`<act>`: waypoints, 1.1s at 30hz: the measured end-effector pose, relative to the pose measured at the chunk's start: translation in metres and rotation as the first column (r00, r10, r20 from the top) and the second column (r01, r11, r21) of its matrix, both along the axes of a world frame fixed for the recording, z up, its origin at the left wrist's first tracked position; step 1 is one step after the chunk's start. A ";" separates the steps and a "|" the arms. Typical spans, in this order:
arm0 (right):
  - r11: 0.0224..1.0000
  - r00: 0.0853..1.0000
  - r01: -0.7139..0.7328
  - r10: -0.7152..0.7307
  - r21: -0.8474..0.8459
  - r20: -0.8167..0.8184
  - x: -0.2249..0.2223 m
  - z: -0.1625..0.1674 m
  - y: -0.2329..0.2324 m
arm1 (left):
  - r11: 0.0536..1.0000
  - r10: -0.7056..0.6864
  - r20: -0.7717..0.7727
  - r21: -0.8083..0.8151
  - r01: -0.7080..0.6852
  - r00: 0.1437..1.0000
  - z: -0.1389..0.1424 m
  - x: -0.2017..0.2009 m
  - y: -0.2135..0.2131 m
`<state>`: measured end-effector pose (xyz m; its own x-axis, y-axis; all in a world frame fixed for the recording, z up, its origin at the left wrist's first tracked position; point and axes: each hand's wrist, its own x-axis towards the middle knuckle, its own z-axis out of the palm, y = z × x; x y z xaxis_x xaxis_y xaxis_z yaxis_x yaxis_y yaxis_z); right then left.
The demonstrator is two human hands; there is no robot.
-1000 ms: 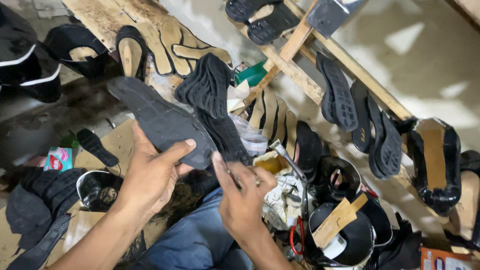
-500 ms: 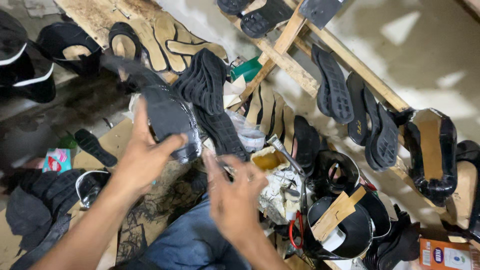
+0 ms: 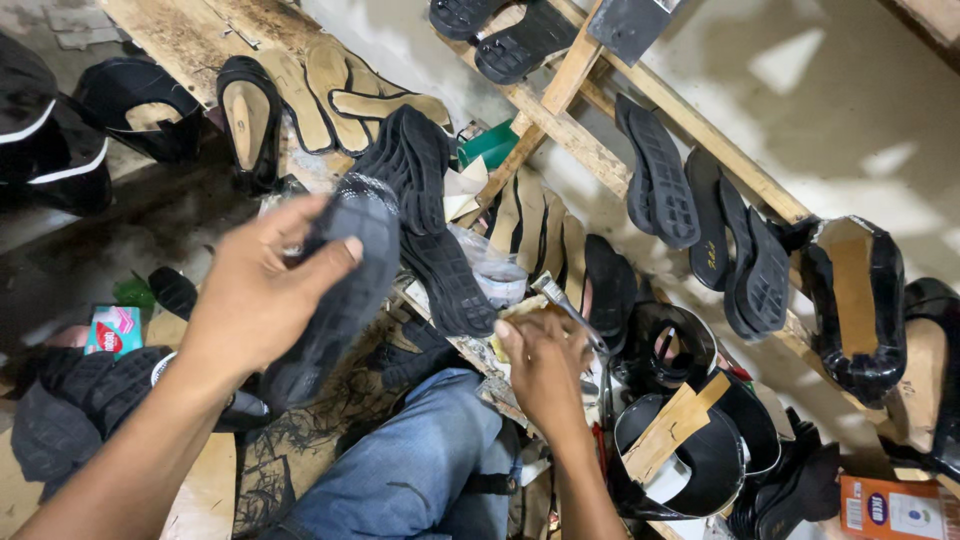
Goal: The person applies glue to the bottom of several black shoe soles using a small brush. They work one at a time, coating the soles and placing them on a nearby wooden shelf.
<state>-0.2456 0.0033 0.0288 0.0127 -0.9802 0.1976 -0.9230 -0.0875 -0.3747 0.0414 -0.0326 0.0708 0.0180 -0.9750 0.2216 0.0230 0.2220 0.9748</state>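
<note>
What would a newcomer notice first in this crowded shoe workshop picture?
First, the left hand at centre left, gripping a black ridged rubber shoe sole. Beside it, the right hand holds a small metal-handled brush. Behind them, black soles lean against a slanted wooden rack.

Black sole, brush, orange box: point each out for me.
Black sole [image 3: 345, 290], head view, on its treaded face below the left hand's fingers.
Brush [image 3: 558, 300], head view, on its handle above the right hand.
Orange box [image 3: 900, 508], head view, on its top face.
</note>
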 end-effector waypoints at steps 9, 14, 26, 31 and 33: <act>0.744 0.896 -0.440 0.398 -0.502 -0.196 0.049 0.027 0.005 | 0.880 -0.344 -0.249 0.251 0.404 0.905 -0.003 -0.010 0.009; 0.684 0.866 -0.433 0.496 -0.587 -0.061 0.060 0.028 0.014 | 0.926 -0.170 -0.287 0.281 0.253 0.943 0.002 -0.003 0.005; 0.804 0.898 -0.360 0.436 -0.474 0.058 0.056 0.036 0.011 | 0.884 -0.377 -0.364 0.132 0.448 0.852 -0.008 -0.016 0.021; 0.560 0.781 -0.619 0.370 -0.550 -0.503 0.037 0.037 0.010 | 0.886 -0.340 -0.415 0.160 0.435 0.844 -0.007 -0.012 0.020; 0.547 0.754 -0.653 0.410 -0.524 -0.513 0.034 0.034 0.011 | 0.881 -0.326 -0.429 0.185 0.436 0.842 -0.006 -0.012 0.020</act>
<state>-0.2118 0.0144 0.0630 0.6630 -0.3863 0.6412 -0.6636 -0.6998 0.2646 0.0290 -0.0129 0.0647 -0.3393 -0.9406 0.0078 0.4260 -0.1463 0.8928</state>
